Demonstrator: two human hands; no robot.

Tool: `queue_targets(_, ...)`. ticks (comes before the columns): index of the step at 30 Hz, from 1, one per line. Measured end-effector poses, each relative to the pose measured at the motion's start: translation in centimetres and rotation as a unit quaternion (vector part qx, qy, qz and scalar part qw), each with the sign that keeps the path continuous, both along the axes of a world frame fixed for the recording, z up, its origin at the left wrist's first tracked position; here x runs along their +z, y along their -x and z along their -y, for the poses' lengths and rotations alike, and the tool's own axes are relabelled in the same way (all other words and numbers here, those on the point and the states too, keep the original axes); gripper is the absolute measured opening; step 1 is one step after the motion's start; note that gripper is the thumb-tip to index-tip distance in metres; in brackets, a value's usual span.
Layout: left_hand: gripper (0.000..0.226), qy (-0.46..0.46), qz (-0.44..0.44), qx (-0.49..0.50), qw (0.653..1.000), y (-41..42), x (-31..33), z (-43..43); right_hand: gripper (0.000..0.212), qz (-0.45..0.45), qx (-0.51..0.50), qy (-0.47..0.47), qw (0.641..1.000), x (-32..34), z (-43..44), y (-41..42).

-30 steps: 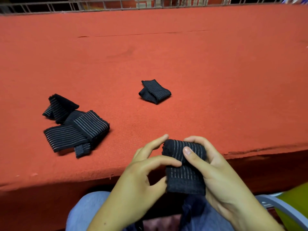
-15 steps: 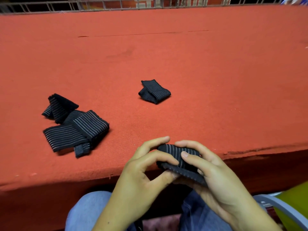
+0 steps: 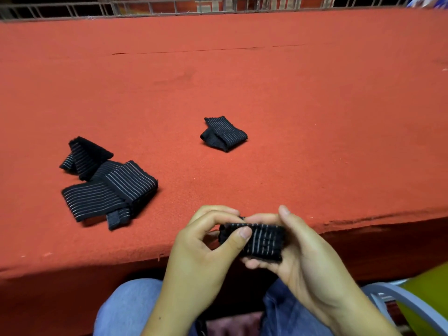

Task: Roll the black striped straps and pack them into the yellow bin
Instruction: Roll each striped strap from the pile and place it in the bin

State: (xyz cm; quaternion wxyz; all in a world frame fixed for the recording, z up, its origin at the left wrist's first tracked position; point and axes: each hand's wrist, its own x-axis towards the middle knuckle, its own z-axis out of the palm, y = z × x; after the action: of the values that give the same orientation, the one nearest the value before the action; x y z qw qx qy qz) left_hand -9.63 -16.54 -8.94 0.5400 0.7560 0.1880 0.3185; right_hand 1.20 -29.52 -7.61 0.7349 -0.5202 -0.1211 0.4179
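- Right now I see both hands closed on one rolled strap [image 3: 264, 241], black with thin pale stripes, held in the air just off the near edge of the red table [image 3: 266, 81].
- On the roll's left end, the left hand [image 3: 203, 258] pinches it. The thumb lies across the striped front face and the curled fingers [image 3: 218, 214] come over the top.
- From the other side, the right hand [image 3: 308, 260] cups the roll. Its fingers wrap underneath and behind, and the index finger sticks up above the roll's top edge.
- Whether the strap's loose end is tucked in, I cannot tell; the fingers cover it.
- Beyond the roll and slightly to its left, a folded strap [image 3: 224, 133] lies alone on the table, well apart from the hands.
- Further left of the roll, a heap of straps [image 3: 114, 187] sits on the table. Its flat lengths overlap, and a short tab pokes out towards the near edge.
- Touching the far-left side of that heap, another strap [image 3: 87, 154] is folded into a rough triangle.
- Below the roll, I see the person's lap in blue jeans [image 3: 126, 309].
- Down to the right of the roll, a corner of the yellow bin [image 3: 431, 294] shows at the frame edge, behind a curved grey bar [image 3: 400, 297]. I see no strap on the part that is visible.
- Far beyond the roll, a metal railing [image 3: 169, 6] runs along the table's back edge.
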Motion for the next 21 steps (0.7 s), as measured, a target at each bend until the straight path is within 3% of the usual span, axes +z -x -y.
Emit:
queue_targets(3, 0.013, 0.005, -0.004, 0.007, 1.000, -0.04, -0.04, -0.04, 0.047, 0.060, 0.019, 0.016, 0.998, -0.03, -0.07, 0.27)
queue_targets(6, 0.014, 0.013, -0.001, 0.016, 1.000, -0.17, -0.01, -0.16, 0.027, 0.109, 0.014, 0.022, 0.994, -0.14, -0.23, 0.46)
queue_targets(9, 0.014, 0.014, -0.001, 0.027, 1.000, -0.24, 0.04, -0.14, 0.025, 0.122, 0.018, 0.012, 0.992, -0.10, -0.25, 0.64)
queue_targets(12, 0.019, 0.071, -0.007, 0.023, 0.997, -0.22, 0.20, 0.00, 0.022, 0.152, 0.017, 0.016, 0.988, -0.04, -0.22, 0.60)
queue_targets(17, 0.029, 0.137, -0.046, -0.024, 0.989, 0.01, 0.59, -0.02, 0.039, 0.194, 0.026, 0.028, 0.980, -0.24, -0.01, 0.17)
queue_targets(21, 0.035, 0.155, -0.056, -0.028, 0.986, 0.03, 0.29, -0.20, 0.035, 0.216, 0.025, 0.047, 0.975, -0.59, 0.14, -0.07)
